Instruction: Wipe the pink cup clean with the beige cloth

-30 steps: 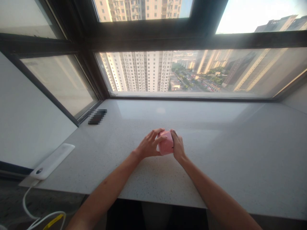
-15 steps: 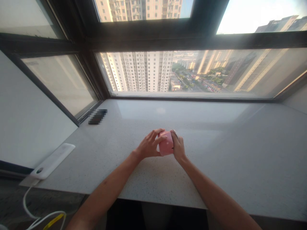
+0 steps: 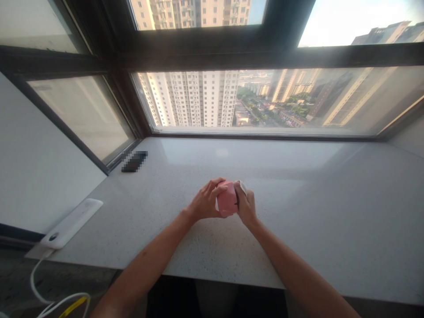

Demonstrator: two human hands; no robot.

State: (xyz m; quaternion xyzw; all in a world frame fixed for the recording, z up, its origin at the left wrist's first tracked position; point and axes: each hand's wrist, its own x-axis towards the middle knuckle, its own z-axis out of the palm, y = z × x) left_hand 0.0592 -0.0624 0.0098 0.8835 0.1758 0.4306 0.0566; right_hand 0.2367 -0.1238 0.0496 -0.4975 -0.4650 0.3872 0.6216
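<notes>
A small pink box (image 3: pixel 227 201) is held up in front of me, over the pale speckled counter. My left hand (image 3: pixel 208 199) is closed around its left side, fingers over the top and front. At the box's right side is my right hand (image 3: pixel 245 205), its fingers curled in. A bit of white material (image 3: pixel 243 187), which looks like tissue or a wipe, sticks out above the right fingers. A short dark mark or slot shows on the box's right edge, beside the right hand. The far side of the box and the right fingertips are hidden.
A white power strip (image 3: pixel 74 223) lies on the counter (image 3: pixel 314 229) at the left, its cable (image 3: pixel 35 278) hanging over the front edge. A pixelated dark object (image 3: pixel 134 162) rests near the window corner. Dark-framed windows (image 3: pixel 212 57) border the counter's back.
The pink box has turned slightly and shifted a little left. My right hand has changed its angle, and more of the white material shows above its fingers. My left hand keeps its hold.
</notes>
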